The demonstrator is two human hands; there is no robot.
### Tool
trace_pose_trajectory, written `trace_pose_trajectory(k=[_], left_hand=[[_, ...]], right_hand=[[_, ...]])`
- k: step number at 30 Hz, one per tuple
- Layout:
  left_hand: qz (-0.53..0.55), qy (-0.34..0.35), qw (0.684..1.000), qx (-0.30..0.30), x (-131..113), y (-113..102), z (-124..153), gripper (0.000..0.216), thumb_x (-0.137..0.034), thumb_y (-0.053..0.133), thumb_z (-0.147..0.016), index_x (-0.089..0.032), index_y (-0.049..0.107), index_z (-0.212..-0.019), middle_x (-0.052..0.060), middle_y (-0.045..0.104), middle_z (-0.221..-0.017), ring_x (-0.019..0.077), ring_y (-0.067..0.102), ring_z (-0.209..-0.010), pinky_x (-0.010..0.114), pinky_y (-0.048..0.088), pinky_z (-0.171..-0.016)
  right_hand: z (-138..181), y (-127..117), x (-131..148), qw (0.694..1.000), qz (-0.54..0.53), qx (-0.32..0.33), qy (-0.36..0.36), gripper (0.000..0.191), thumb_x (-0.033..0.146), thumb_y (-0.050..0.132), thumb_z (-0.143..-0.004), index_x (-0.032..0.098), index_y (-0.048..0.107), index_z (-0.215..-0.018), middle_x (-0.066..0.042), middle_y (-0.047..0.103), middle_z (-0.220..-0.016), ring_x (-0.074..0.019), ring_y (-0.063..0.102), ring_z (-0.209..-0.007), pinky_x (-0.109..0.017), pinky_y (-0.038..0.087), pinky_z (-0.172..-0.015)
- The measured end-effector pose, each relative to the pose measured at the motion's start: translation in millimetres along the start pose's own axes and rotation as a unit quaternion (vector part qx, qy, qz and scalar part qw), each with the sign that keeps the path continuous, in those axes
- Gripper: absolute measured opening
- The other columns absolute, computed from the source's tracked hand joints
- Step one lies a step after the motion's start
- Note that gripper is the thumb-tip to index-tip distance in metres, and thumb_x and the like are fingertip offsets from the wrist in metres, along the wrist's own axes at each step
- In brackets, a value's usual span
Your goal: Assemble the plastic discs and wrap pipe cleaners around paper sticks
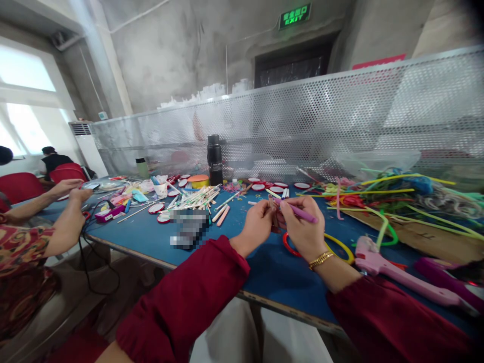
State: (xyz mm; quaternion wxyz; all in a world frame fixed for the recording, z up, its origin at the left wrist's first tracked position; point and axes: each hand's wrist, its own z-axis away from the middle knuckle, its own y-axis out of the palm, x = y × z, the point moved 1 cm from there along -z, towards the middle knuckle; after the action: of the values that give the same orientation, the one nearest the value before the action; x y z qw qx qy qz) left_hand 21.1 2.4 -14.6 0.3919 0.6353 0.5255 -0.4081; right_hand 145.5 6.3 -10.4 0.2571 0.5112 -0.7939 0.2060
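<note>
Above the blue table (280, 277), my two hands are close together. My right hand (307, 227), with a gold bracelet at the wrist, is closed around a purple marker pen (303, 212) that slants down to the right. My left hand (257, 223) pinches a small brownish piece (275, 214); its exact kind is hard to make out. Behind and under my right hand lie a red loop (289, 247) and a yellow loop (344, 249). A pink hot glue gun (401, 272) rests to the right of my right forearm.
A black flask (215, 160) stands at the back, near a pile of pale sticks (198, 198). Coloured pipe cleaners (401, 191) lie heaped on the right. A perforated metal screen (310, 121) runs behind the table. A co-worker's hands (73, 194) are at the left.
</note>
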Motion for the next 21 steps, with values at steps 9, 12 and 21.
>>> trace_pose_trajectory(k=[9, 12, 21], left_hand=[[-0.001, -0.003, 1.000, 0.001, 0.0, 0.1, 0.2, 0.020, -0.040, 0.056, -0.096, -0.019, 0.055, -0.094, -0.003, 0.057, -0.070, 0.0102, 0.055, -0.053, 0.023, 0.053, -0.051], [0.002, -0.006, 1.000, 0.000, -0.7, 0.7, 0.4, 0.022, -0.041, 0.058, -0.095, -0.019, 0.056, -0.095, -0.003, 0.058, -0.070, 0.0099, 0.055, -0.052, 0.023, 0.053, -0.050], [0.000, -0.001, 1.000, 0.004, 0.1, 0.6, 0.5, 0.021, -0.040, 0.058, -0.094, -0.019, 0.054, -0.093, -0.003, 0.056, -0.070, 0.0115, 0.057, -0.054, 0.024, 0.053, -0.050]], right_hand=[[0.3, -0.6, -0.2, 1.000, 0.006, -0.004, -0.006, 0.022, 0.044, 0.067, -0.092, 0.023, 0.061, -0.086, -0.003, 0.065, -0.078, -0.0207, 0.062, -0.069, -0.038, 0.051, -0.065], [0.0, -0.2, -1.8, 1.000, -0.003, -0.002, -0.004, 0.022, 0.044, 0.068, -0.092, 0.024, 0.061, -0.087, -0.003, 0.065, -0.079, -0.0212, 0.063, -0.070, -0.038, 0.051, -0.063], [0.0, 0.1, -1.1, 1.000, -0.015, 0.001, -0.002, 0.023, 0.046, 0.067, -0.092, 0.024, 0.060, -0.088, -0.004, 0.065, -0.079, -0.0218, 0.063, -0.070, -0.038, 0.052, -0.062]])
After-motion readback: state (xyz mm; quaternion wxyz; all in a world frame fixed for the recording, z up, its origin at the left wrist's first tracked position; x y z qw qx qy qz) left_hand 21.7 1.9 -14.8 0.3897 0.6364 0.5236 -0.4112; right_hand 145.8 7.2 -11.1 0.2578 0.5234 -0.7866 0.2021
